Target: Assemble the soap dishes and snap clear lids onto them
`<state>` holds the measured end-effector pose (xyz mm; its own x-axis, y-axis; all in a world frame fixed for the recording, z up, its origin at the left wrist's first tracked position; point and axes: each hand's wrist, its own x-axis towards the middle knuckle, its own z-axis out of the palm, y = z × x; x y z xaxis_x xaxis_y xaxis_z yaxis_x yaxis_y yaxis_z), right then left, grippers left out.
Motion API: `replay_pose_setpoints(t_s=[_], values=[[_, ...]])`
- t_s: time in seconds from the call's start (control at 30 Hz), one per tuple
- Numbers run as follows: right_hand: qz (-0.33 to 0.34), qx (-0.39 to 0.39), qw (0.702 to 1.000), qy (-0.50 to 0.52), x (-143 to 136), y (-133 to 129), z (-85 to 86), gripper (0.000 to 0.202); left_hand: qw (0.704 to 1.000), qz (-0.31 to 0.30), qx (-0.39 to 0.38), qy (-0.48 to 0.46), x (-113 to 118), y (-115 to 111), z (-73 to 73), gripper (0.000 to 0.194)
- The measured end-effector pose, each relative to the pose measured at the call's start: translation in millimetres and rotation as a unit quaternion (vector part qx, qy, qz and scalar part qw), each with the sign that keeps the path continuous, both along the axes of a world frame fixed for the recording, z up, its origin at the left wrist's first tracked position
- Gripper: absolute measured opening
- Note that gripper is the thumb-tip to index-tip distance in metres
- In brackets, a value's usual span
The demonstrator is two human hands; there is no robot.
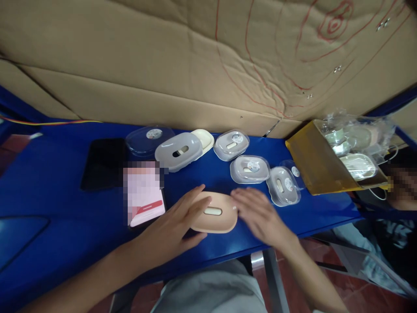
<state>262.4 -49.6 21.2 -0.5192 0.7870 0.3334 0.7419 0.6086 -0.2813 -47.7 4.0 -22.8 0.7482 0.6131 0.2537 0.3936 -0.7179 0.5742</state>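
In front of me is a peach oval soap dish point(216, 222) with a pale slotted piece in its middle. My left hand point(185, 215) wraps its left end, with fingers over the top and the thumb along the near side. At its right end, my right hand point(256, 213) grips the rim with its fingertips; the fingers are slightly blurred and the thumb is hidden. Behind the dish lie a grey oval dish point(167, 148), a cream dish point(206, 140) partly under it, and a clear lid point(140, 141) bearing a round sticker.
Three lidded oval boxes point(232, 145) stand in a row to the right. Beside them an open cardboard box point(306, 161) holds plastic-wrapped dishes. A lit phone point(148, 208) and a dark tablet-like object point(103, 163) lie left on the blue table point(65, 243). Another person sits at right.
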Motion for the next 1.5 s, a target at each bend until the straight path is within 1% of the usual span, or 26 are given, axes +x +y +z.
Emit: replay_pose_setpoints(t_s=[0.07, 0.1, 0.13, 0.2, 0.27, 0.33, 0.37, 0.43, 0.5, 0.53, 0.6, 0.67, 0.73, 0.8, 0.83, 0.87, 1.0, 1.07, 1.13, 1.2, 1.33, 1.4, 1.5], values=[[-0.072, 0.021, 0.997, 0.016, 19, 29, 14.5, 0.053, 1.000, -0.003, 0.010, -0.012, 2, 0, 4.2, 0.072], [-0.094, 0.029, 0.995, 0.013, 24, 47, 20.5, 0.053, 1.000, -0.007, 0.012, -0.018, 4, 0, 6.2, 0.068], [-0.096, 0.028, 0.995, -0.005, 24, 66, 25.3, 0.054, 1.000, -0.009, 0.013, -0.023, 5, 1, 7.9, 0.066], [-0.044, -0.004, 0.996, -0.074, 13, 103, 30.6, 0.055, 0.999, -0.007, 0.016, -0.033, 6, 2, 10.2, 0.065], [-0.006, -0.027, 0.991, -0.135, -11, 138, 31.3, 0.056, 0.999, 0.000, 0.021, -0.040, 6, 3, 11.1, 0.065], [0.017, -0.042, 0.985, -0.167, -37, 167, 29.8, 0.063, 0.999, 0.004, 0.023, -0.040, 5, 5, 10.7, 0.064], [0.027, -0.051, 0.983, -0.175, -49, 179, 29.0, 0.070, 0.999, 0.003, 0.022, -0.037, 4, 6, 10.1, 0.064], [0.055, -0.075, 0.979, -0.179, -68, 199, 28.0, 0.088, 0.999, 0.003, 0.016, -0.035, 3, 6, 7.9, 0.063], [0.090, -0.098, 0.974, -0.182, -82, 213, 27.8, 0.104, 0.999, 0.006, 0.004, -0.038, 1, 6, 5.2, 0.065], [0.106, -0.107, 0.971, -0.186, -87, 218, 27.9, 0.106, 0.999, 0.012, -0.006, -0.038, 0, 6, 3.9, 0.066], [0.125, -0.118, 0.965, -0.198, -95, 226, 27.9, 0.102, 0.999, 0.028, -0.027, -0.032, -1, 6, 2.0, 0.073], [0.123, -0.111, 0.964, -0.205, -98, 229, 27.6, 0.087, 0.998, 0.045, -0.046, -0.020, -2, 5, 1.1, 0.081], [0.118, -0.091, 0.969, -0.197, -96, 226, 27.2, 0.064, 0.997, 0.059, -0.057, -0.013, -2, 6, 0.9, 0.086], [0.115, -0.063, 0.976, -0.174, -87, 216, 26.7, 0.038, 0.995, 0.074, -0.062, -0.011, -2, 6, 0.7, 0.087], [0.112, -0.050, 0.980, -0.160, -81, 208, 26.5, 0.030, 0.995, 0.082, -0.064, -0.012, -1, 6, 0.5, 0.088], [0.104, -0.037, 0.983, -0.145, -74, 198, 26.3, 0.028, 0.994, 0.088, -0.066, -0.014, -1, 6, 0.1, 0.088], [0.044, 0.008, 0.994, -0.103, -46, 154, 24.5, 0.030, 0.992, 0.105, -0.067, -0.020, 2, 5, -3.0, 0.093], [0.015, 0.035, 0.995, -0.091, -37, 134, 22.0, 0.031, 0.991, 0.112, -0.063, -0.024, 3, 4, -4.4, 0.096], [-0.002, 0.061, 0.995, -0.085, -33, 121, 17.7, 0.031, 0.992, 0.112, -0.063, -0.022, 3, 4, -4.9, 0.095], [0.008, 0.073, 0.993, -0.089, -34, 116, 11.9, 0.028, 0.993, 0.097, -0.062, -0.017, 3, 4, -4.4, 0.090], [0.073, 0.059, 0.989, -0.116, -43, 118, 1.9, 0.027, 0.997, 0.049, -0.051, -0.010, 3, 4, -2.1, 0.089], [0.093, 0.044, 0.988, -0.115, -45, 120, 0.9, 0.026, 0.998, 0.037, -0.044, -0.010, 3, 3, -1.5, 0.092], [0.117, 0.017, 0.990, -0.076, -37, 125, 5.4, 0.027, 0.999, 0.034, -0.042, -0.010, 2, 2, -1.5, 0.093]])
